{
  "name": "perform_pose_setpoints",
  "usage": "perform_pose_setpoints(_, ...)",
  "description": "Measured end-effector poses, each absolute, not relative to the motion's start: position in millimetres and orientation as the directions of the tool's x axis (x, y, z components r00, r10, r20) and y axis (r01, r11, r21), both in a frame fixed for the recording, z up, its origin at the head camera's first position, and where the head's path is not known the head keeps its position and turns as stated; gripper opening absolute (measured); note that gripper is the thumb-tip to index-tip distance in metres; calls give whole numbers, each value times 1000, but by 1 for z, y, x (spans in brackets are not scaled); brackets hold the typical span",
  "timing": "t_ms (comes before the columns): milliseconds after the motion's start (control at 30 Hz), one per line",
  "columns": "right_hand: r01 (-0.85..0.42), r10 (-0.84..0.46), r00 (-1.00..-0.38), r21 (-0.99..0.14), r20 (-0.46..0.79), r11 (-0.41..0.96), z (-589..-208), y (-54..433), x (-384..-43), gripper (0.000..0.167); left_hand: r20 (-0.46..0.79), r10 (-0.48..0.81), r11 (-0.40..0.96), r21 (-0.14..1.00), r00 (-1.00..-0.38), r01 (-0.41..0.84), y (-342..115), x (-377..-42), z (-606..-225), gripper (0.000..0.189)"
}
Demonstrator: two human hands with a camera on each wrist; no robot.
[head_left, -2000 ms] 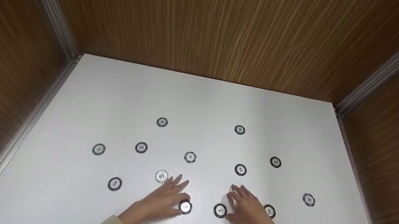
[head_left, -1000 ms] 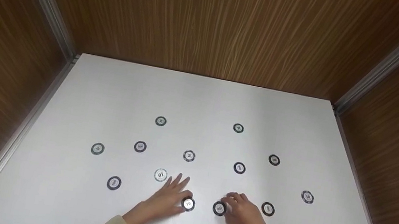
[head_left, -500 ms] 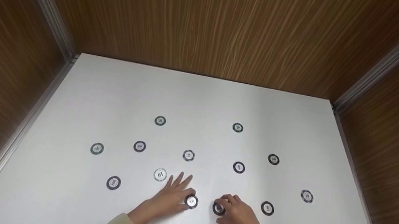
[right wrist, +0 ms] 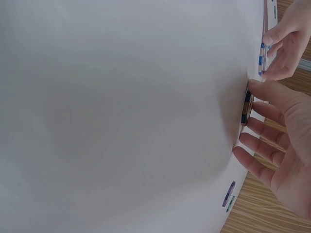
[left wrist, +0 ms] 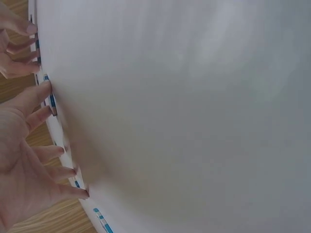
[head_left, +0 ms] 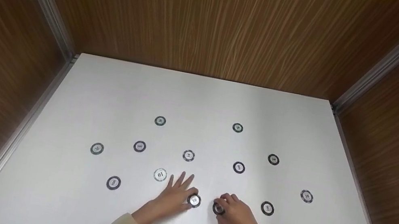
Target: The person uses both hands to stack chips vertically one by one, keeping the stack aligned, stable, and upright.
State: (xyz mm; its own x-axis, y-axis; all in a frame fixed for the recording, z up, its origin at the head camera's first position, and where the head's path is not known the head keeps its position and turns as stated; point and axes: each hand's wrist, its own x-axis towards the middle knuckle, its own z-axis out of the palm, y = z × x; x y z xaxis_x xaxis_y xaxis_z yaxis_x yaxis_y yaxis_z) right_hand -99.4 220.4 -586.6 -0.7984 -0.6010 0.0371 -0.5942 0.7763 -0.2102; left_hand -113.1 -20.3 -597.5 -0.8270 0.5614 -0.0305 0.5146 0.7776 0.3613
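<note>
My left hand (head_left: 173, 198) lies low on the white table, pinching a poker chip marked 10 (head_left: 195, 200) between thumb and index finger. Its other fingers are spread. Seen edge-on in the left wrist view, that chip (left wrist: 50, 98) shows blue on its rim. Just to the right, my right hand (head_left: 240, 216) pinches a black-rimmed poker chip (head_left: 219, 210), whose face is partly covered by the fingers. The right wrist view shows the black chip (right wrist: 247, 108) between thumb and fingers. A small gap separates the two held chips.
Several loose chips lie spread over the white table (head_left: 201, 100). Nearest the left hand is a pale chip (head_left: 160, 175); a black chip (head_left: 267, 208) lies right of the right hand. Wood-grain panels (head_left: 215, 24) enclose the back and sides.
My left hand has slid its chip rightward and slightly away from me, toward the other one. My right hand has moved left and taken hold of the black chip, which lay beside it.
</note>
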Motion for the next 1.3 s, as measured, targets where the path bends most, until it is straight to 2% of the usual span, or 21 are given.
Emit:
perform_pose_setpoints(367, -613, -604, -790, -184, 107, 768, -588, 218, -101, 39, -38, 532, 823, 259, -846, 506, -9, -117, -598, 40)
perform_pose_setpoints(700, -562, -568, -821, -263, 61, 784, -584, 220, -110, 37, -35, 489, 840, 288, -872, 460, 2, -123, -599, 41)
perform_pose_setpoints(900, -574, -584, -810, -263, 46, 775, -582, 225, -114, 31, -15, 473, 840, 310, -881, 446, 7, -123, -600, 40)
perform_pose_setpoints(1300, -594, -596, -799, -252, 76, 764, -579, 227, -127, 25, -54, 425, 866, 316, -904, 388, 15, -127, -597, 42)
